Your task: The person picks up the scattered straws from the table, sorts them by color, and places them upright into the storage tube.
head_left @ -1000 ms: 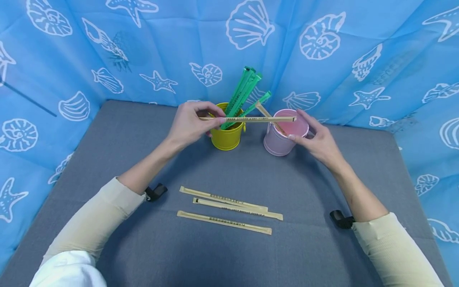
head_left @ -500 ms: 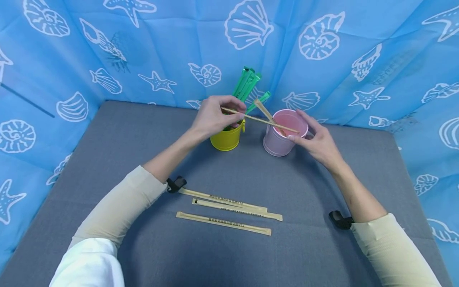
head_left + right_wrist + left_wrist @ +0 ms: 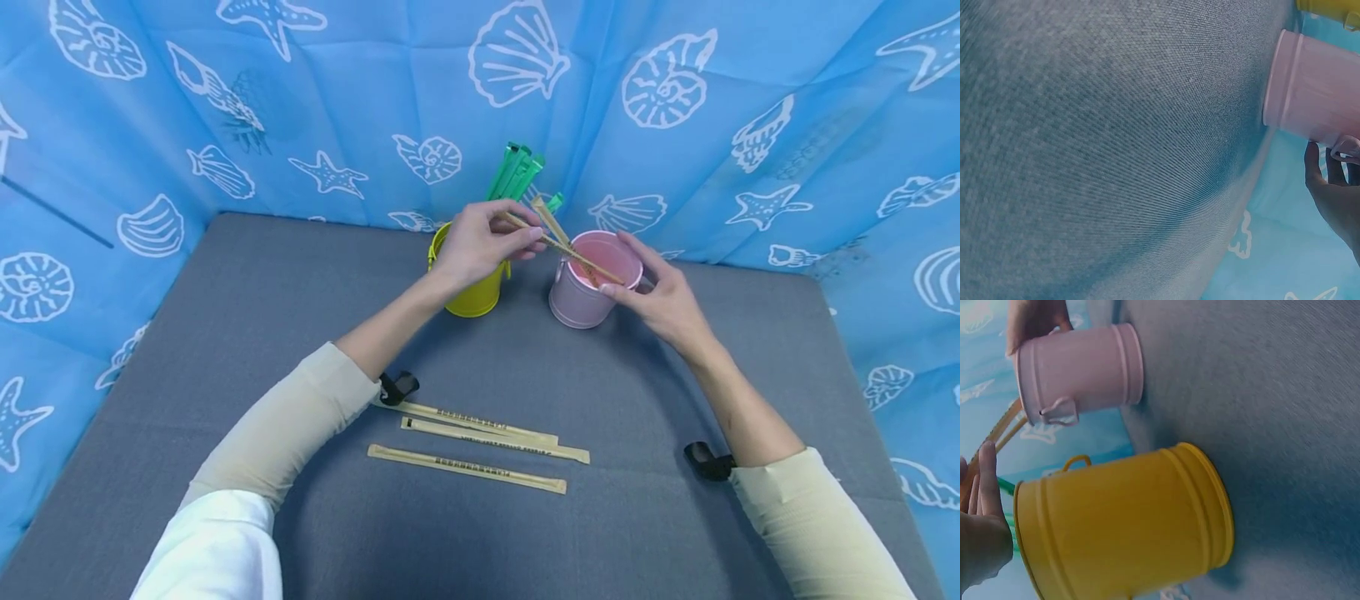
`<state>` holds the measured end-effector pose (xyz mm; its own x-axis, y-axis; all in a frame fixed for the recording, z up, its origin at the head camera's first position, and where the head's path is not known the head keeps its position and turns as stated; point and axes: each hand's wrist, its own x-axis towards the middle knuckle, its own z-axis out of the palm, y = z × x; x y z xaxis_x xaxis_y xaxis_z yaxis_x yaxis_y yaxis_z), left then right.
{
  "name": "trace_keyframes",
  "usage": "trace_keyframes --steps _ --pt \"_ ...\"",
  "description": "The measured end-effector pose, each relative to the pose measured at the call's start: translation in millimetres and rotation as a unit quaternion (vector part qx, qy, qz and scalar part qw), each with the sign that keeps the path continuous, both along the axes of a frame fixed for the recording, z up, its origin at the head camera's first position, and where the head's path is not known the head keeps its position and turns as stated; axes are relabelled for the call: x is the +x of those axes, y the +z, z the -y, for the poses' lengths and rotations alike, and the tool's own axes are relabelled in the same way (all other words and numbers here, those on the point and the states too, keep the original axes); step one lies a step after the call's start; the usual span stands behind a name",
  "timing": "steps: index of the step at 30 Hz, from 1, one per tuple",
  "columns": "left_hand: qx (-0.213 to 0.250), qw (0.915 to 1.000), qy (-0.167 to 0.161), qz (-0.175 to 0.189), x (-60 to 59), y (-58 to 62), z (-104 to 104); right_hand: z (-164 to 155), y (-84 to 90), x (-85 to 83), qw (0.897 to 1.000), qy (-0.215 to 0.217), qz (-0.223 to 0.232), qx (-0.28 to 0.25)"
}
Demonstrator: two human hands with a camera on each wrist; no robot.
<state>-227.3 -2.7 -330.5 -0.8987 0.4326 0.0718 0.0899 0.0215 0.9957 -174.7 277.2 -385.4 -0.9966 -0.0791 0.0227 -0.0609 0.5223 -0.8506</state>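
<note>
Left hand (image 3: 491,239) pinches 1 straw (image 3: 553,244) by 2 buckets (image 3: 474,302) (3 straws (image 3: 467,468) lie flat).

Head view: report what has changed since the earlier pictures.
The left hand moved right, toward the pink bucket, and the held straw tilted, its far end dipping into the bucket's mouth. Nothing was newly gripped or released. The right hand stayed at that bucket's rim; the yellow bucket and the straws on the table stayed put.

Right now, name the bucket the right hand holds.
The pink bucket: the right hand grips it near the rim. The yellow bucket is not held; the left hand pinches a beige straw.
</note>
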Motion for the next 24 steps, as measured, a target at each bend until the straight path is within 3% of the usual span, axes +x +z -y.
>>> trace_keyframes --steps 5,9,17,21,24 --pt "0.020 0.9994 0.011 0.028 -1.4 -1.7 -10 0 -2.3 -0.3 1.000 0.004 -0.002 -0.004" --pt "0.020 0.9989 -0.005 0.042 -0.6 -3.5 -14 -1 -2.5 -0.4 1.000 0.005 -0.004 -0.003" --pt "0.001 0.9986 -0.018 0.050 3.1 -3.7 -6 -1 -3.0 -0.4 1.000 0.004 -0.010 -0.007" --pt "-0.024 0.9990 -0.008 0.036 3.9 -2.7 3 -1 -1.9 -0.1 1.000 0.000 -0.010 -0.004" --pt "-0.054 0.9985 -0.005 -0.002 6.3 -2.5 12 0 -0.7 0.5 1.000 0.000 -0.008 0.001"
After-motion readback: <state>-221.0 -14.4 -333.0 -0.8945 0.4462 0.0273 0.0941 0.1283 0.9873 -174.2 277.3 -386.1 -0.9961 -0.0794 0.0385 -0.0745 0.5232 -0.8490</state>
